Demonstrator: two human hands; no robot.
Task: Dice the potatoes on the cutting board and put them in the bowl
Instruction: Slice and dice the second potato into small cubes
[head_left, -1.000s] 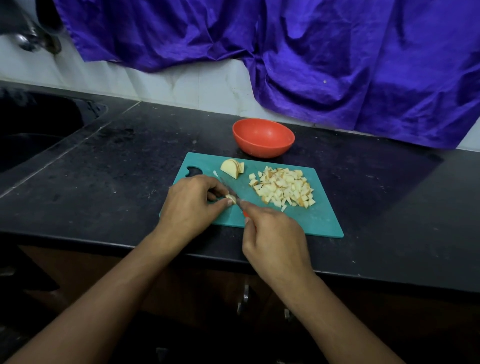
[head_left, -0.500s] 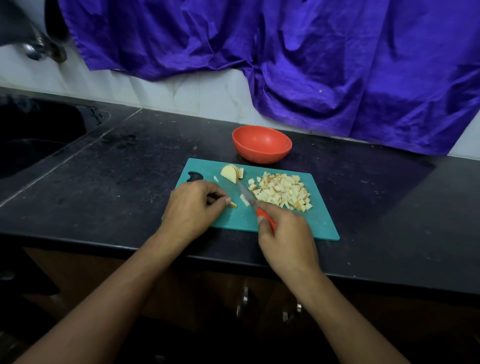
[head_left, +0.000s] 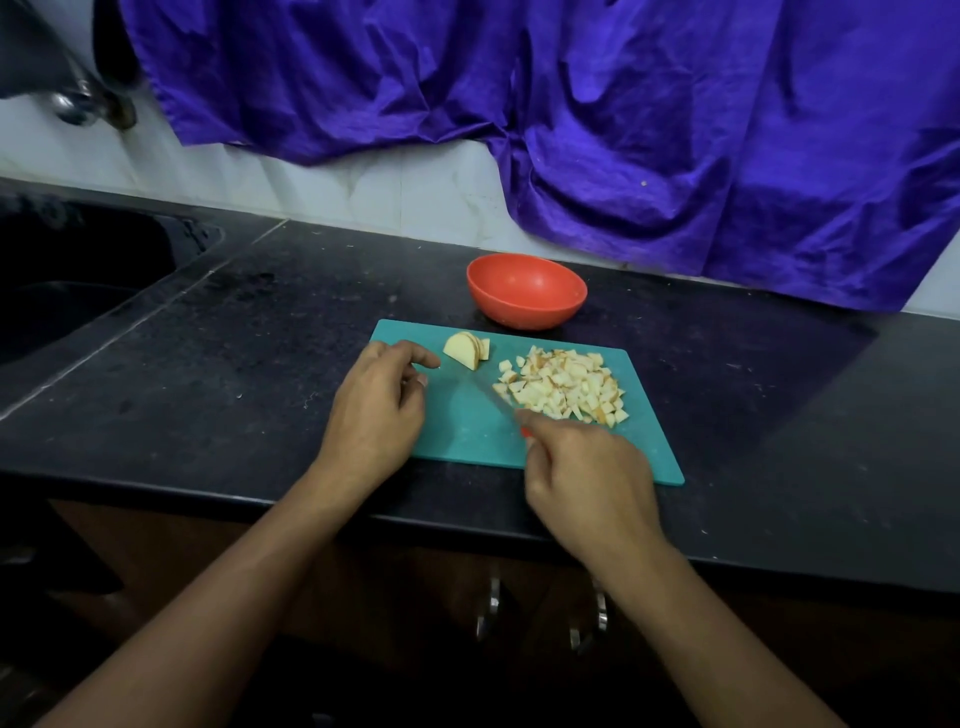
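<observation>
A teal cutting board (head_left: 467, 436) lies on the black counter. A heap of diced potato (head_left: 563, 387) covers its right half. A small stack of potato slices (head_left: 467, 351) sits near its far left corner. My left hand (head_left: 379, 405) hovers over the board's left side, index finger stretched toward the slices, holding nothing. My right hand (head_left: 582, 467) grips a knife (head_left: 493, 397) with an orange handle; the blade lies beside the left edge of the diced heap. The orange bowl (head_left: 527, 291) stands just behind the board with nothing inside.
A dark sink (head_left: 67, 291) is sunk into the counter at the left, with a tap (head_left: 78, 104) above it. Purple cloth (head_left: 623, 130) hangs over the back wall. Cabinet handles (head_left: 491, 608) show below the counter edge.
The last cut pieces were pushed right with the knife into the heap. My left hand let go of them and moved up toward the remaining slices.
</observation>
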